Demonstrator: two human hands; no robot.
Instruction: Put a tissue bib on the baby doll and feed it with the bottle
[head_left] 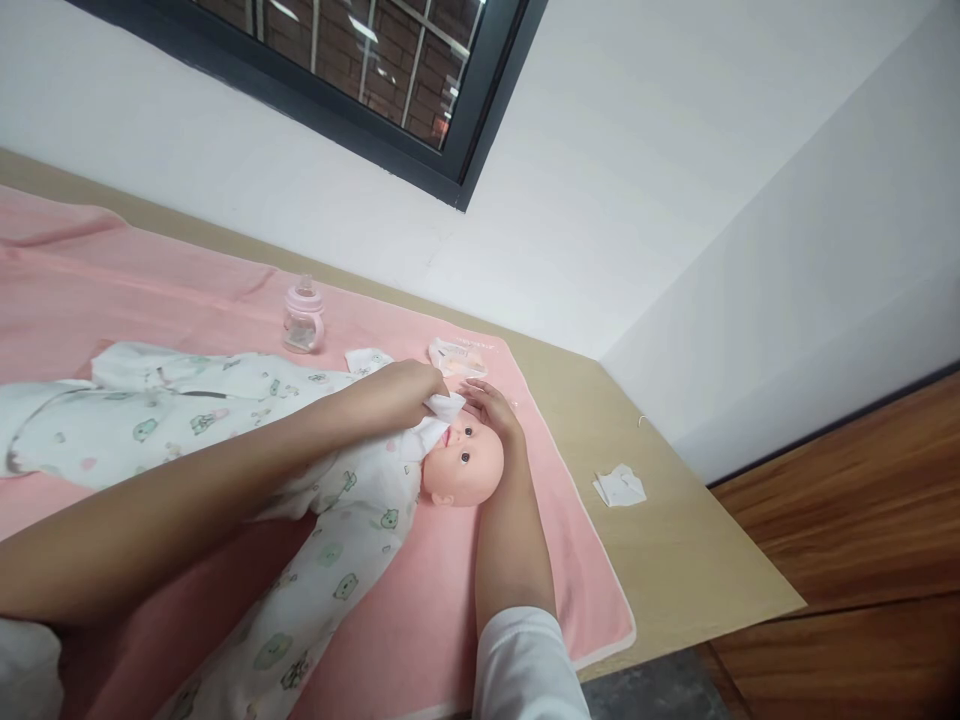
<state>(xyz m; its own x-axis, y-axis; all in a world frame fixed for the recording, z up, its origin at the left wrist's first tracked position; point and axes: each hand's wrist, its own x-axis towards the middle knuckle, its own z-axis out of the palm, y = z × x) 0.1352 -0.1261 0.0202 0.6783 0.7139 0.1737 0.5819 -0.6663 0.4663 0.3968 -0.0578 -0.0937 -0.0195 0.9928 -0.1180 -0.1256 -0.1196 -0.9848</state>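
Note:
A baby doll (474, 472) lies on its back on a pink mat (420, 620), its bald head towards the right. It wears a white suit (337, 540) printed with green and pink animals. My left hand (412, 390) reaches across the doll's chest, fingers closed on a white tissue (448, 405) beside the doll's mouth and cheek. Around the far side of the doll's head curves my right hand (491, 405), fingers stretched out and nothing visible in it; its wrist and forearm lie by the crown.
A pink-lidded baby bottle (303, 322) stands on the mat behind the doll. Near the far corner lies a clear-and-white packet (459, 358). A folded white tissue (621, 486) rests on the wooden tabletop (675, 560) to the right. Wall and window (457, 190) rise behind.

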